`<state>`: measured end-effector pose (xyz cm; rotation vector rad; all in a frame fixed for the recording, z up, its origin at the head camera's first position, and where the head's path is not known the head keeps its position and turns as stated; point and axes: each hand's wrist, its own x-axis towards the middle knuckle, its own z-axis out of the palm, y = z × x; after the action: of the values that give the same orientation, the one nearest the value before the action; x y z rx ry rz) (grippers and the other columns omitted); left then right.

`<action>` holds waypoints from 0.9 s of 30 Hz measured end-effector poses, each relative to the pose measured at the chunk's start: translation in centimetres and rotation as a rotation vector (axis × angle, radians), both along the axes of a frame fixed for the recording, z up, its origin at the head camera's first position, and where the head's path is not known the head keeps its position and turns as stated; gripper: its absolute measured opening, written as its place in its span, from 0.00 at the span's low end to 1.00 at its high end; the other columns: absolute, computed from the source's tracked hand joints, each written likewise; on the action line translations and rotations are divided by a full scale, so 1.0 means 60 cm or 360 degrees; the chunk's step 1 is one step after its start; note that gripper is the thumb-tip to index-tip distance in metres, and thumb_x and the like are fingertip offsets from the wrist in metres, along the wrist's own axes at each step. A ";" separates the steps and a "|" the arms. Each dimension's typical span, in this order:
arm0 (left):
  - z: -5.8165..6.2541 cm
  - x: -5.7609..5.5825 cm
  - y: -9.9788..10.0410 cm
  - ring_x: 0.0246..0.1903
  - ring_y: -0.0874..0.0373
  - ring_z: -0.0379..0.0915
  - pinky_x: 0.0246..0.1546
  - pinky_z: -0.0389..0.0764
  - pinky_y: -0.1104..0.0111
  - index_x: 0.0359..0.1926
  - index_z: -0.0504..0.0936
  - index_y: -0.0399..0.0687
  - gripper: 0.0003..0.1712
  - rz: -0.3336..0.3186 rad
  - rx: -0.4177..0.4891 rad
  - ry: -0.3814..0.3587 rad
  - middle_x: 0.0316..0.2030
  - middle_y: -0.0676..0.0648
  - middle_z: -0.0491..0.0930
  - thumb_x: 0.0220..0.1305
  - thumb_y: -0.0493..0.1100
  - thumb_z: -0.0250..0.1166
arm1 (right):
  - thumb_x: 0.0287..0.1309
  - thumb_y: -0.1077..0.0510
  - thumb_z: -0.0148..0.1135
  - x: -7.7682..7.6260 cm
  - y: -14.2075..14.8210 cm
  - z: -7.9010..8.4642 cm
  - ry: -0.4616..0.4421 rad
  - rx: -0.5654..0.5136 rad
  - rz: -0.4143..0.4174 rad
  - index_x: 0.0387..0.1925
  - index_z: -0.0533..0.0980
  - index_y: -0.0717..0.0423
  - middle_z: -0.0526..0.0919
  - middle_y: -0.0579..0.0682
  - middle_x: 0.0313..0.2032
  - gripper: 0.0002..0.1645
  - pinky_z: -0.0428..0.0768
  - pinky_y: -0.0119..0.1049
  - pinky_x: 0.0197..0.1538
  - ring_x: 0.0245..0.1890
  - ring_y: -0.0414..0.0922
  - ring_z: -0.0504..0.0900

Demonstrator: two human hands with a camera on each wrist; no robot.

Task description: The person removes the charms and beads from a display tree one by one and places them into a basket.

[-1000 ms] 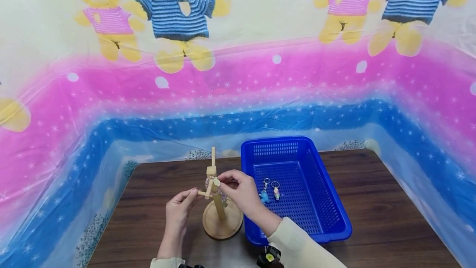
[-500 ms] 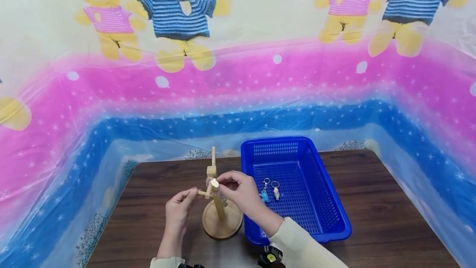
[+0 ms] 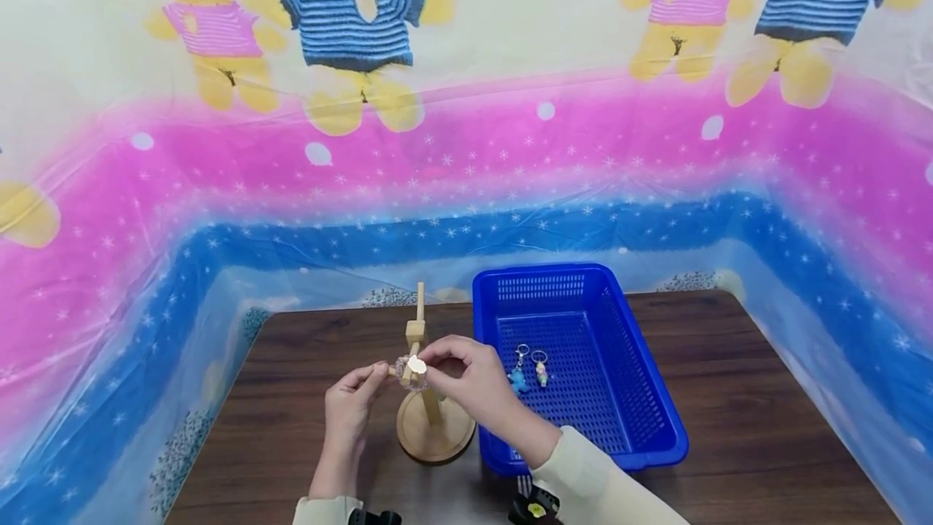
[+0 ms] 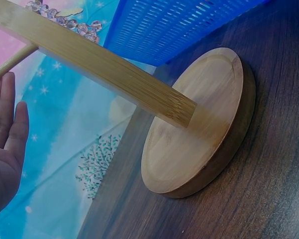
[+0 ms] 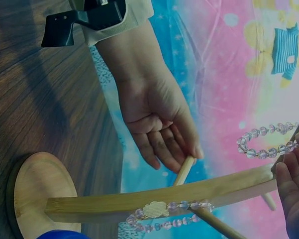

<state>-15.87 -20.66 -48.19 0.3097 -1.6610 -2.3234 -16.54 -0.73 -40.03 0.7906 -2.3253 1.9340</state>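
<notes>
A wooden peg stand (image 3: 432, 407) with a round base (image 4: 199, 124) rises from the table. My left hand (image 3: 348, 405) pinches the tip of one side peg (image 5: 184, 171) between thumb and finger. My right hand (image 3: 470, 375) pinches a clear, pinkish beaded bracelet (image 5: 261, 152) by its shiny charm (image 3: 417, 365). In the head view that bracelet overlaps the front peg, close to my left fingertips. A second beaded bracelet (image 5: 176, 224), with a gold cloud-shaped plate, hangs from another peg lower in the right wrist view.
Right of the stand, a blue plastic basket (image 3: 651, 363) holds a keyring with a blue figure (image 3: 518, 380) and one with a small pastel figure (image 3: 541, 373). A printed cloth (image 3: 466, 144) with bears surrounds the dark wooden table (image 3: 743, 395).
My right hand has brought the charm slightly left and down, and the bracelet's beads now show around the front peg. My left hand keeps its pinch on the side peg.
</notes>
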 end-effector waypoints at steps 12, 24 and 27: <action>0.002 0.000 0.001 0.28 0.71 0.85 0.39 0.86 0.79 0.25 0.88 0.58 0.21 0.0027 -0.0039 -0.0066 0.26 0.63 0.88 0.68 0.28 0.64 | 0.61 0.68 0.68 0.013 0.002 0.013 0.0019 -0.0073 0.0108 0.41 0.85 0.66 0.88 0.63 0.43 0.07 0.86 0.23 0.47 0.40 0.30 0.84; 0.003 -0.002 0.002 0.30 0.73 0.85 0.38 0.85 0.81 0.24 0.88 0.59 0.21 0.0043 -0.0054 -0.0073 0.24 0.63 0.88 0.67 0.29 0.65 | 0.61 0.69 0.67 0.022 0.005 0.015 0.0078 -0.0068 0.0158 0.40 0.84 0.66 0.87 0.63 0.41 0.06 0.86 0.24 0.48 0.39 0.29 0.83; 0.003 -0.002 0.003 0.30 0.73 0.84 0.37 0.84 0.80 0.24 0.88 0.59 0.21 0.0054 -0.0056 -0.0081 0.25 0.64 0.88 0.67 0.29 0.65 | 0.61 0.69 0.67 0.024 0.006 0.018 0.0126 -0.0055 0.0165 0.39 0.84 0.65 0.88 0.62 0.40 0.05 0.87 0.26 0.48 0.39 0.30 0.83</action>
<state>-16.00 -20.50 -48.04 0.3900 -1.7049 -2.2773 -15.08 -0.37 -38.97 0.9841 -2.2423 1.9371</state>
